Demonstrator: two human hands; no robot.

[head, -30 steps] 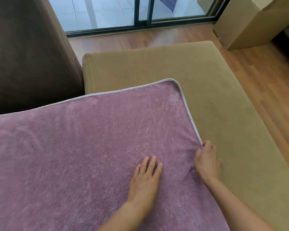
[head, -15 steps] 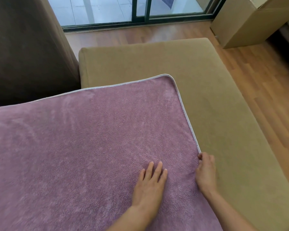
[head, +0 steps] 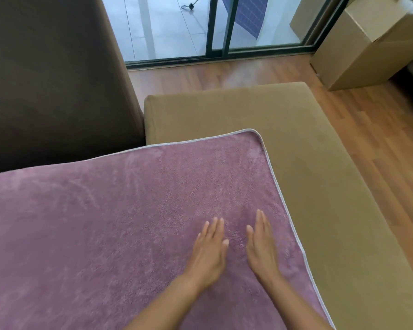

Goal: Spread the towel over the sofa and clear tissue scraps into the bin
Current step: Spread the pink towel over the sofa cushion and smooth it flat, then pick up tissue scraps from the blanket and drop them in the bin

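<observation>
A mauve towel (head: 119,217) with a pale grey trim lies flat over the tan sofa seat (head: 320,186), covering its left and near part. My left hand (head: 209,253) rests palm down on the towel, fingers together and stretched out. My right hand (head: 261,246) lies flat beside it, a short way in from the towel's right edge, holding nothing. No tissue scraps or bin are in view.
A dark brown sofa back (head: 53,79) rises at the left. Wooden floor (head: 379,144) runs along the right. Cardboard boxes (head: 367,44) stand at the far right corner. A sliding glass door (head: 219,27) closes the far side.
My right hand has let go of the towel's right edge and moved left onto the towel, flat beside my left hand. The view has tilted up a little.
</observation>
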